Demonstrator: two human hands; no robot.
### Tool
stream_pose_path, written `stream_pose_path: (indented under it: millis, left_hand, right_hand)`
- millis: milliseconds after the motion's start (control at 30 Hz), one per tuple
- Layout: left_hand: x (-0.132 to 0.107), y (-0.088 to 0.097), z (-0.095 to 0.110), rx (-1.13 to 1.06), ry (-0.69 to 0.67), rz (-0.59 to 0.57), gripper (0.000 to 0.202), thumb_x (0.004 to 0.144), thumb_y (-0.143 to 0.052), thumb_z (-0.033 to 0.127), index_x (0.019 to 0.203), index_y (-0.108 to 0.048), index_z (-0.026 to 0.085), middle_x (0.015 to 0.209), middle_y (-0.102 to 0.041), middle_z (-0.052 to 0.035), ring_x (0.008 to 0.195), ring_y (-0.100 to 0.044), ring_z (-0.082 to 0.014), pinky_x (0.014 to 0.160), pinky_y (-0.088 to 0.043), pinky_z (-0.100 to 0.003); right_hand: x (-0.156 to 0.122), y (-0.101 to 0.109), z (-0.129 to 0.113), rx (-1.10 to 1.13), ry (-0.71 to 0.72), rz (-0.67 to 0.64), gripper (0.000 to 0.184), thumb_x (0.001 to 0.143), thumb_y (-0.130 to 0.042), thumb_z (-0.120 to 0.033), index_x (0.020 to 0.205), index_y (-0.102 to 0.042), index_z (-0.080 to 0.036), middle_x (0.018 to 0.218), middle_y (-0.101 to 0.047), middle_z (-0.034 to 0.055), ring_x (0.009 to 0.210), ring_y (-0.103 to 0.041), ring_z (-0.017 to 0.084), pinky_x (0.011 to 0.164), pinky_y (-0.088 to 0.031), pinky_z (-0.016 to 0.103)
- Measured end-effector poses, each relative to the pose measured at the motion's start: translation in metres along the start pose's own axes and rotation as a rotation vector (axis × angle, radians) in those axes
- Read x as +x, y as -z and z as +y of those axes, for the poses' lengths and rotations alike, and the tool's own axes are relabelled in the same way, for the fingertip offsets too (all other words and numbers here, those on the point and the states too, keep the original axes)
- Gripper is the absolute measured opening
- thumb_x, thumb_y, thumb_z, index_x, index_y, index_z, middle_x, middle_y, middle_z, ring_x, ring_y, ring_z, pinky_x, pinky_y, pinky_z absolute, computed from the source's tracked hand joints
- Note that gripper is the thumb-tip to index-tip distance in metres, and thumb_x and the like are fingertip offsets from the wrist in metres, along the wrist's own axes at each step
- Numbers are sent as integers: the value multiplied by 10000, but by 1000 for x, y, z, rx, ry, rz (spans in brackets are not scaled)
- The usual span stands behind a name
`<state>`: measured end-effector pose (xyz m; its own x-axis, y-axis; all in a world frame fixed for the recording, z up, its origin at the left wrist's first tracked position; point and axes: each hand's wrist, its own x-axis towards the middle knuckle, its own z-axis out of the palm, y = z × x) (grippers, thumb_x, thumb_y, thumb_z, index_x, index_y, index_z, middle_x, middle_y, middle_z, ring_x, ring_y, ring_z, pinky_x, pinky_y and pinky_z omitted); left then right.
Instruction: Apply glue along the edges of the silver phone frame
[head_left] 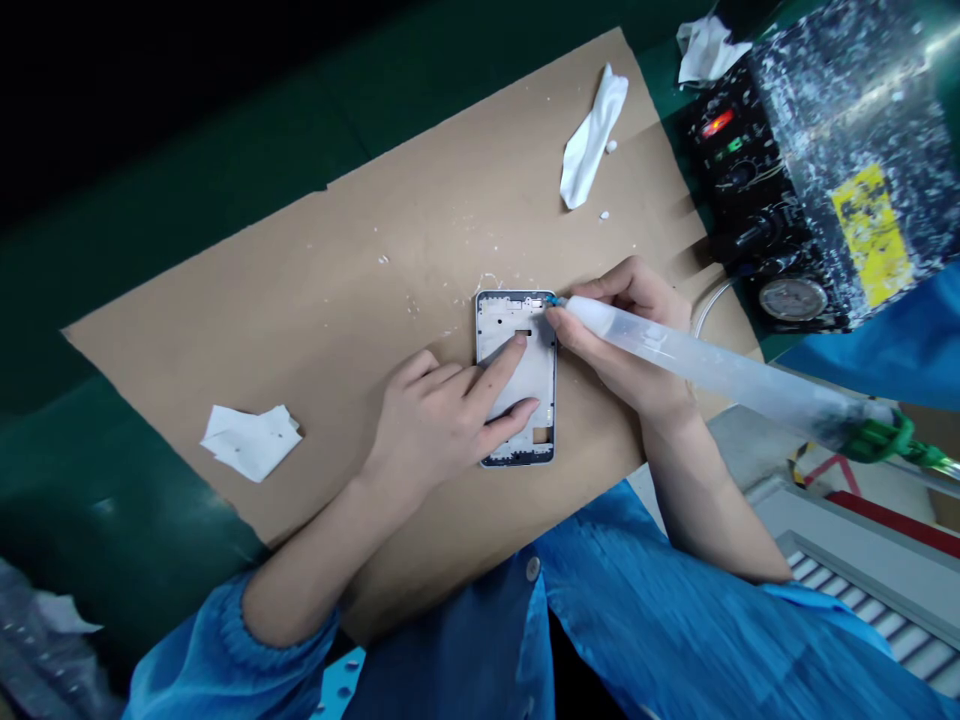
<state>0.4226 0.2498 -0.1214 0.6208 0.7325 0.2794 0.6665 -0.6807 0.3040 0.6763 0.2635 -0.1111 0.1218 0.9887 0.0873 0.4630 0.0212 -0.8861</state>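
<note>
A phone frame [536, 375] lies flat on brown cardboard, its silvery inner face up and its edge dark. My left hand [442, 410] rests over its left side, index finger and thumb stretched out and pressing on the metal, the other fingers loosely bent. In my right hand [626, 335] is a long translucent glue dispensing syringe [697, 365], gripped near its front end. Its blue tip [553, 299] is at the frame's upper right corner; whether it touches cannot be made out. A green fitting [877, 437] caps the syringe's back end.
A paint-spattered dispenser control box [847, 150] with lit displays and a gauge stands at the right. White wipes lie on the cardboard [300, 300], one folded [594, 138] at the top, one crumpled [252, 442] at left. White crumbs are scattered above the frame.
</note>
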Motion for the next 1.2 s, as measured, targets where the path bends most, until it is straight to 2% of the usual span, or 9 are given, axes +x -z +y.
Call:
stream_pose_path:
  millis: [367,733,933,1100,1200]
  left_hand:
    - [1,0,1,24,-39,83,488,1195,-717,492,1502,-802,123,703,-778,6,607,-716,-192,701,-434,-407]
    - [1,0,0,-13,24,-35,496,1219,-648,537,1544,-789,190,709,-794,-5,629,-738,-201,701,-409,-403]
    - [0,-2,1,6,-15,49,494,1210,-679,508,1529,-794,148,706,-789,-6,617,-731,-197,700,-415,-407]
    - [0,-2,2,-6,25,-36,508,1209,-662,544,1557,-780,193,719,-801,-3,627,-733,-199,705,-405,-403]
    - [0,-2,2,-6,7,7,501,1214,-667,518,1552,-780,166,724,-804,-7,631,-739,-196,709,-410,-403]
  right_hand:
    - [1,1,-3,-11,7,-1,257,963,-982,-417,945,-744,-321,891,-791,10,759,-720,237,652,-644,403]
    - [0,2,3,5,26,-2,274,956,-1001,-416,948,-745,-318,890,-783,9,759,-731,238,647,-637,405]
    - [1,2,4,8,41,9,308,946,-1019,-445,942,-740,-313,899,-786,15,769,-722,241,658,-643,413]
    - [0,2,3,14,30,-3,337,952,-1012,-466,931,-717,-305,896,-786,14,782,-734,240,685,-668,418]
    - [0,1,3,19,42,9,320,953,-1014,-443,923,-728,-304,885,-782,14,767,-735,235,669,-661,407]
